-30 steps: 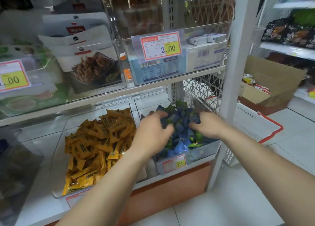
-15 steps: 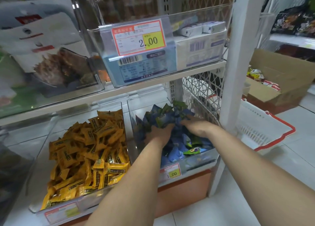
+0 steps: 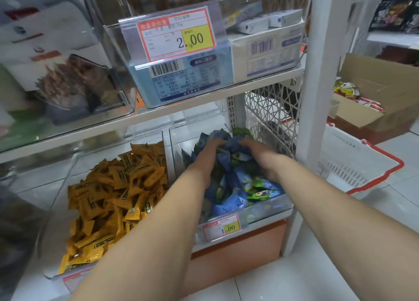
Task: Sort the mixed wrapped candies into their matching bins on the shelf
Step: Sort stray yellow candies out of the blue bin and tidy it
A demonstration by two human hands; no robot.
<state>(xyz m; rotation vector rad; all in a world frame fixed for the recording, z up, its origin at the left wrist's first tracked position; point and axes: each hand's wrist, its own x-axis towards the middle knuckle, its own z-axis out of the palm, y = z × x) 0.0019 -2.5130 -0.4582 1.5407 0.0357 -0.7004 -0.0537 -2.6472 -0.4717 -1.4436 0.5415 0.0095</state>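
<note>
Now: sifting step, by look. Left hand (image 3: pixel 207 157) and right hand (image 3: pixel 263 160) in right bin (image 3: pixel 272 207), lower shelf, flanking blue-green candies (image 3: pixel 240 187). Fingers (image 3: pixel 216 143) sunk among wrappers; gripping or loose, cannot tell. Yellow candies (image 3: pixel 113 187) in left bin (image 3: pixel 147 139). Next calls for singling out mismatched wrapper.

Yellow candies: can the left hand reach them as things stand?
Probably yes. The left hand sits among the blue and green candies next door. The yellow candies lie uncovered in an open-topped bin, with only the clear wall to lift over.

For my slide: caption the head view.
Left hand and right hand hold blue-green candies in a clear bin beside yellow candies.
</note>
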